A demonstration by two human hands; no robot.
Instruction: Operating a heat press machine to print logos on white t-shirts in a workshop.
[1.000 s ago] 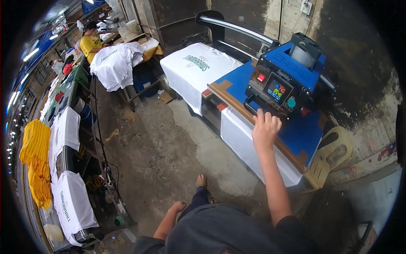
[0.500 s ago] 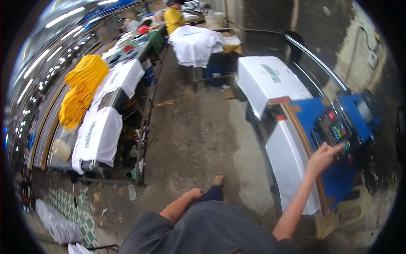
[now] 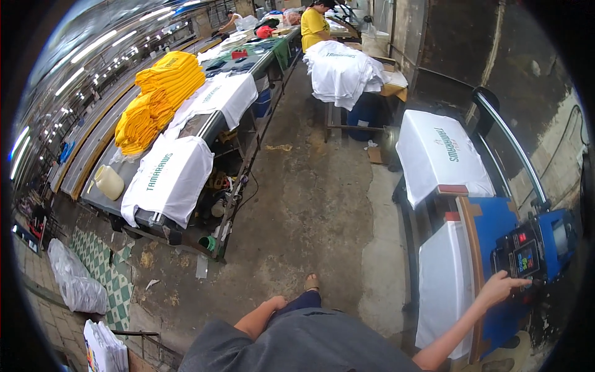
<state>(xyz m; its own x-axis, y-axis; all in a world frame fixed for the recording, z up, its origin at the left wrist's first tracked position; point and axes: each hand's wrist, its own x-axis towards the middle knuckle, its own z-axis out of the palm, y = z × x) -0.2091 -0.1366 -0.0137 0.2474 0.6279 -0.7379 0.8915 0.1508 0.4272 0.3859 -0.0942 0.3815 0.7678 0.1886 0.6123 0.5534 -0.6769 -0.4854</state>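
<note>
At the right, my right hand (image 3: 498, 289) reaches to the control panel (image 3: 524, 258) of a blue heat press (image 3: 491, 218). Its index finger is stretched out at the panel's lower edge, and the hand holds nothing; whether the fingertip touches is too small to tell. A plain-looking white shirt (image 3: 442, 290) lies on the near bed, partly below the raised-edged blue plate. On the far bed a white shirt (image 3: 441, 152) with green print is spread flat. My left hand (image 3: 276, 302) rests by my thigh, fingers curled in, with nothing visible in it.
On the left table, printed white shirts (image 3: 175, 175) lie beside stacked yellow shirts (image 3: 162, 93) and a pale jug (image 3: 109, 182). White shirts (image 3: 344, 68) are piled ahead, near a person in yellow (image 3: 314, 26). A metal rail (image 3: 511, 146) runs beside the press beds.
My view has turned left, so the tables and press sit further right in the picture. My right finger stays at the panel's lower edge; my left hand remains by my thigh.
</note>
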